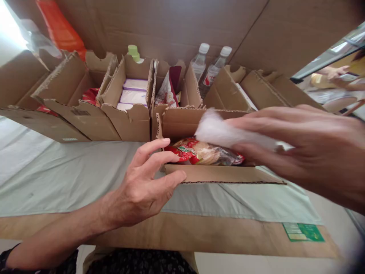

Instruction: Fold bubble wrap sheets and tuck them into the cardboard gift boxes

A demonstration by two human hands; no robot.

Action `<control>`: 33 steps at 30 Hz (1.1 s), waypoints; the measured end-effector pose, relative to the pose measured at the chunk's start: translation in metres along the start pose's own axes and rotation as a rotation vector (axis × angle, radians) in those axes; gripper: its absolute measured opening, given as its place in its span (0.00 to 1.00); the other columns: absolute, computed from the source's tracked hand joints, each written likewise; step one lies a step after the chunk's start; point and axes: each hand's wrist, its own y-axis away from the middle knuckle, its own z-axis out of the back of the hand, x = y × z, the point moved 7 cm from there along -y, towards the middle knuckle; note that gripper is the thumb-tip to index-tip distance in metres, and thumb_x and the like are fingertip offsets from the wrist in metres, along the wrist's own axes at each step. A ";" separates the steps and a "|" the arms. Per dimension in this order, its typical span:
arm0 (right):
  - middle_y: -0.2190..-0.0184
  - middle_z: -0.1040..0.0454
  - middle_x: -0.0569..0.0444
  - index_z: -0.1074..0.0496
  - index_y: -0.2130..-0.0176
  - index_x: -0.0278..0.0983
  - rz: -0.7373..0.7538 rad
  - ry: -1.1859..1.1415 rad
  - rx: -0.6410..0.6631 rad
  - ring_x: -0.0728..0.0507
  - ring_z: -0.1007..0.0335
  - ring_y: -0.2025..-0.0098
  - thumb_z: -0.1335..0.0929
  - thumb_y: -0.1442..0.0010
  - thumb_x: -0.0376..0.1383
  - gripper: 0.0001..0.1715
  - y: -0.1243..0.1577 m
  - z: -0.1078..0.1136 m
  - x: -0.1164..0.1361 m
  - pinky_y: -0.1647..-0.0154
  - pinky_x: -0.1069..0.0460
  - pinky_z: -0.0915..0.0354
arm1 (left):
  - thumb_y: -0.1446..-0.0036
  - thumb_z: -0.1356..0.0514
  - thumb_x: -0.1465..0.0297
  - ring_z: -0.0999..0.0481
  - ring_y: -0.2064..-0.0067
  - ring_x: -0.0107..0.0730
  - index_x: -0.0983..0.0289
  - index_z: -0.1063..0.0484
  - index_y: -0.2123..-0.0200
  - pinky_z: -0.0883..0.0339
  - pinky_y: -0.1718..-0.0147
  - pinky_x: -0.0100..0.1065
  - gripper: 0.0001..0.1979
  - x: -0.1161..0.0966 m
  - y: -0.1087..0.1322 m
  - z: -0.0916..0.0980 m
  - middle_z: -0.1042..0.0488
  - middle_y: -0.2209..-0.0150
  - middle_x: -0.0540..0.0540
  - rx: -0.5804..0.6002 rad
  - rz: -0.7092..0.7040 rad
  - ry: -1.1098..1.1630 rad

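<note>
My right hand [308,140] is blurred by motion and closed round a soft white cloth [213,127], which may be tissue. The cloth hangs over the front cardboard box [222,174], touching or just above a red and clear food packet [196,150] inside it. Round, pale brown food shows through the packet's film. At the box's left end is my left hand [148,182], its fingers spread and curved. The thumb tip lies at the low front wall, with the index and middle fingertips beside the packet's left end. Whether they touch it, I cannot tell.
Behind stands a row of cardboard bins [128,121] holding purple-edged white packs [132,93], a maroon and white pouch [171,87] and clear bottles [213,70]. An orange bottle [61,28] is at the left. A green card [303,232] lies by the table edge. Another person's hand [338,72] shows far right.
</note>
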 end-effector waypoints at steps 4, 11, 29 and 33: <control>0.67 0.22 0.50 0.20 0.63 0.40 0.280 0.270 0.278 0.39 0.28 0.63 0.33 0.34 0.29 0.12 -0.052 -0.049 0.056 0.64 0.45 0.41 | 0.40 0.35 0.81 0.33 0.35 0.50 0.63 0.21 0.56 0.30 0.39 0.52 0.12 0.001 0.000 -0.002 0.25 0.51 0.59 -0.023 -0.017 0.007; 0.68 0.21 0.50 0.23 0.72 0.38 0.435 0.156 0.519 0.41 0.29 0.61 0.29 0.37 0.29 0.11 -0.094 -0.124 0.087 0.66 0.48 0.42 | 0.40 0.36 0.81 0.35 0.34 0.49 0.62 0.21 0.56 0.31 0.38 0.52 0.12 0.004 0.002 -0.004 0.25 0.53 0.58 -0.045 -0.020 0.031; 0.46 0.21 0.52 0.18 0.56 0.41 0.217 -0.475 0.412 0.42 0.24 0.47 0.36 0.37 0.25 0.20 -0.070 -0.092 0.047 0.47 0.47 0.30 | 0.36 0.37 0.76 0.33 0.33 0.46 0.57 0.22 0.55 0.33 0.36 0.53 0.10 0.010 -0.001 -0.008 0.24 0.51 0.55 -0.089 -0.002 -0.010; 0.42 0.22 0.54 0.18 0.52 0.44 -0.126 -0.424 -0.173 0.41 0.26 0.40 0.33 0.32 0.32 0.16 -0.016 -0.016 0.009 0.36 0.42 0.33 | 0.34 0.36 0.68 0.41 0.27 0.52 0.51 0.30 0.39 0.39 0.31 0.57 0.22 0.018 0.013 -0.003 0.43 0.28 0.56 -0.136 0.147 0.042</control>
